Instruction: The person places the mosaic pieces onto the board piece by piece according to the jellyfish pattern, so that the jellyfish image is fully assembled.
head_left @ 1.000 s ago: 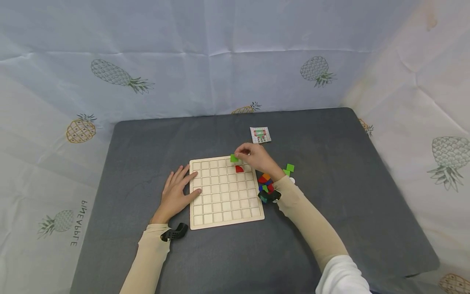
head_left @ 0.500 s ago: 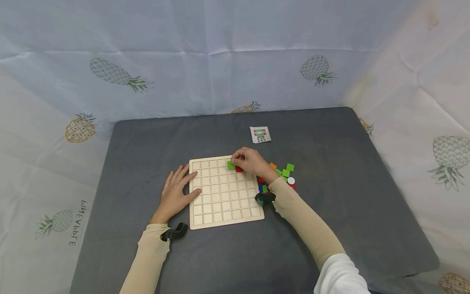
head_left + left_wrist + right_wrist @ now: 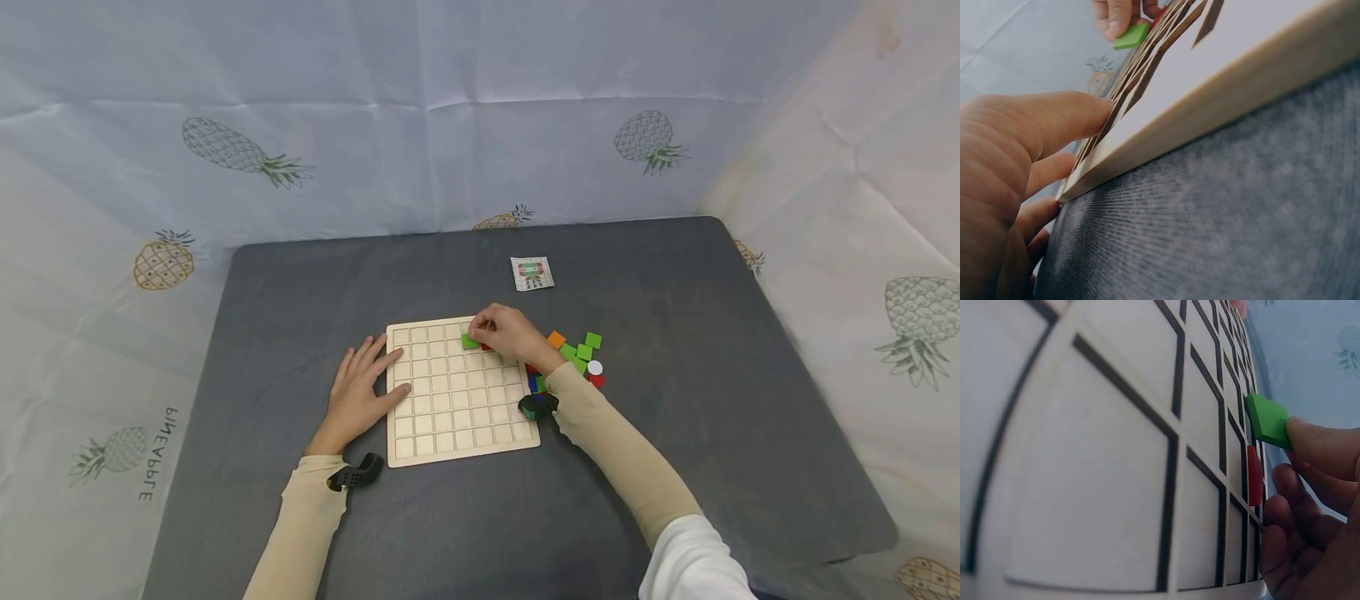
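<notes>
Between thumb and finger, my right hand (image 3: 510, 332) pinches a green square tile (image 3: 1267, 421) at the far part of the wooden grid board (image 3: 450, 400). The tile is tilted, its lower edge at the board's grid, just left of a red piece (image 3: 1255, 476) that sits in a cell. From above, the hand covers most of that red piece, which showed a rounded side earlier. My left hand (image 3: 362, 402) rests on the board's left edge with fingers spread, thumb and forefinger on the top face; in the left wrist view the thumb (image 3: 1079, 115) touches the grid.
Right of the board lies a loose heap of pieces: green tiles (image 3: 584, 352), an orange tile (image 3: 556, 339), a white disc (image 3: 595, 367), a red piece (image 3: 596, 381) and blue ones, partly under the right wrist. A small printed pattern card (image 3: 532, 273) lies behind the board on the grey table (image 3: 315, 292).
My right hand has brought the green tile from the board's far edge nearer and slightly left, down beside the red piece. The left hand has stayed in place.
</notes>
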`<state>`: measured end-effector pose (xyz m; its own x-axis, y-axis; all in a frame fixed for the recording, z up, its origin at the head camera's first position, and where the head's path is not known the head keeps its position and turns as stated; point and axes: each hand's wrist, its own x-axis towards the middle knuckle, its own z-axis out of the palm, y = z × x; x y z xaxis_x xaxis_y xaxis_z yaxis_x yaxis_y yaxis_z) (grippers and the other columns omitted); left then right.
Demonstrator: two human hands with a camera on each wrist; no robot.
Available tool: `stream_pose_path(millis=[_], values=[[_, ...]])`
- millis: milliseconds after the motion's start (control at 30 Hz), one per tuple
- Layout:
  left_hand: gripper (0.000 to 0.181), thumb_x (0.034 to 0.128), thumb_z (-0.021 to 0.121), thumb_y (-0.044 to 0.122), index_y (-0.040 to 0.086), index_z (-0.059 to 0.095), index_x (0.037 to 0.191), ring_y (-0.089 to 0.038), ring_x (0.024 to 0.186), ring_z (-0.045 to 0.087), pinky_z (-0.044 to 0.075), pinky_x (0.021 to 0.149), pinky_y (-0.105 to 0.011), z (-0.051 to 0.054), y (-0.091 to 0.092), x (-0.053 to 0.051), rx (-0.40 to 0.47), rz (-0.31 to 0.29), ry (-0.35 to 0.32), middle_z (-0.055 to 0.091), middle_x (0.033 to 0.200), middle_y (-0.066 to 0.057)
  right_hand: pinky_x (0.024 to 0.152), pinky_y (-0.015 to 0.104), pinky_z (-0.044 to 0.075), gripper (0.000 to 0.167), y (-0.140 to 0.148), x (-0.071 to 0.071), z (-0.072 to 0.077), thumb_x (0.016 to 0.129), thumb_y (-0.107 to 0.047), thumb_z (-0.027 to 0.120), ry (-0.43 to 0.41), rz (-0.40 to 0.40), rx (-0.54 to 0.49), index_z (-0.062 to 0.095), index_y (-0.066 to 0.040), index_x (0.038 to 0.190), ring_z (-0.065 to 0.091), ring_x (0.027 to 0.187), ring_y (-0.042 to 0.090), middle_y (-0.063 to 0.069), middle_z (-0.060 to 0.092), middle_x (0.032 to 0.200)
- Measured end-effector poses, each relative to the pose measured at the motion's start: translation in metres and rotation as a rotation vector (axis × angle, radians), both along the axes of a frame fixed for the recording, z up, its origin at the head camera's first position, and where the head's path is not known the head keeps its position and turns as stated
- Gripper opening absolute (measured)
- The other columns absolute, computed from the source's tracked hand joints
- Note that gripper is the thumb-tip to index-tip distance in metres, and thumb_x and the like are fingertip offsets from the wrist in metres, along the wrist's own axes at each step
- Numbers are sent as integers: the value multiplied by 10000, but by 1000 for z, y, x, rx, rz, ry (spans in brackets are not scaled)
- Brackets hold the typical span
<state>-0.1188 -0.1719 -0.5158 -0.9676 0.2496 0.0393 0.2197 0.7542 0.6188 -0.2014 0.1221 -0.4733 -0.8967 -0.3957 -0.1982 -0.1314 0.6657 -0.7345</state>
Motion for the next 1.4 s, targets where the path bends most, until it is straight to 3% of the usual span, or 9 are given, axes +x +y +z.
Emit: stream_pose_path(millis=[233, 767, 1400], values=[[693, 894, 755, 377, 138, 515, 1498, -332, 1584, 151, -8, 1299, -504, 1, 1, 1, 1, 5, -2, 272, 1680, -116, 741, 314, 483, 157, -1, 0, -3, 1015, -265, 633, -2, 7, 7, 743, -156, 1037, 549, 855, 192, 50, 610, 1067], [693, 895, 752, 392, 150, 515, 1499, -327, 1585, 152, -2, 1299, -503, -1, 0, 1, 10, -3, 9, 270, 1681, -110, 773, 328, 498, 149, -4, 0, -3, 1010, -228, 639, 78, 53, 98, 743, -122, 1010, 554, 871, 182, 48, 642, 1037], [688, 894, 758, 382, 154, 517, 1498, -322, 1586, 151, -1, 1299, -505, -1, 0, 0, 0, 4, 6, 265, 1684, -102, 779, 316, 477, 135, -7, 1, -3, 1003, -240, 653, 113, 50, 138, 739, -139, 976, 537, 889, 179, 37, 630, 991]])
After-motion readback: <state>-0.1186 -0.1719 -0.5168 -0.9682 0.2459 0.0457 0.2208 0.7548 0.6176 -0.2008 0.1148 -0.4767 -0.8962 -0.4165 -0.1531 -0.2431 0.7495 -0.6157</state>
